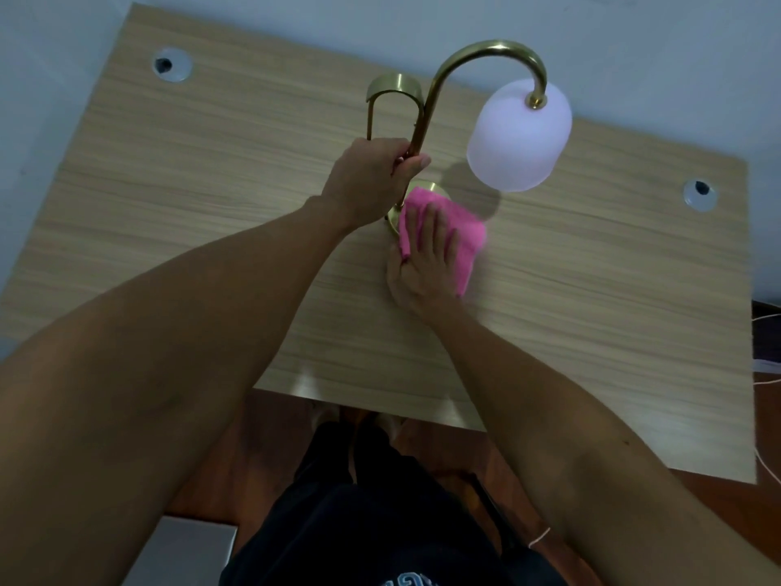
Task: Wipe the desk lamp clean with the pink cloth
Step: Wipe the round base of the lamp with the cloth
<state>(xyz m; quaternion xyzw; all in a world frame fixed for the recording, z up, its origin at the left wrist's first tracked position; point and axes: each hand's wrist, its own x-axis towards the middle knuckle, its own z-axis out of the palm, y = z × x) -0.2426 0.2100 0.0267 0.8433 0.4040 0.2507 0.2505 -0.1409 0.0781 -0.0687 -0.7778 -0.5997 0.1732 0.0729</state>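
A brass desk lamp with a curved neck and a white frosted shade stands on the wooden desk. My left hand is closed around the lamp's upright stem, just below a brass loop handle. My right hand lies flat, fingers spread, pressing the pink cloth onto the lamp's round brass base. The cloth and my hands hide most of the base.
Two round cable holes sit in the desk, one at the far left and one at the right. A pale wall runs behind the desk. A grey box rests on the floor below left; thin white cords hang by the desk's right edge.
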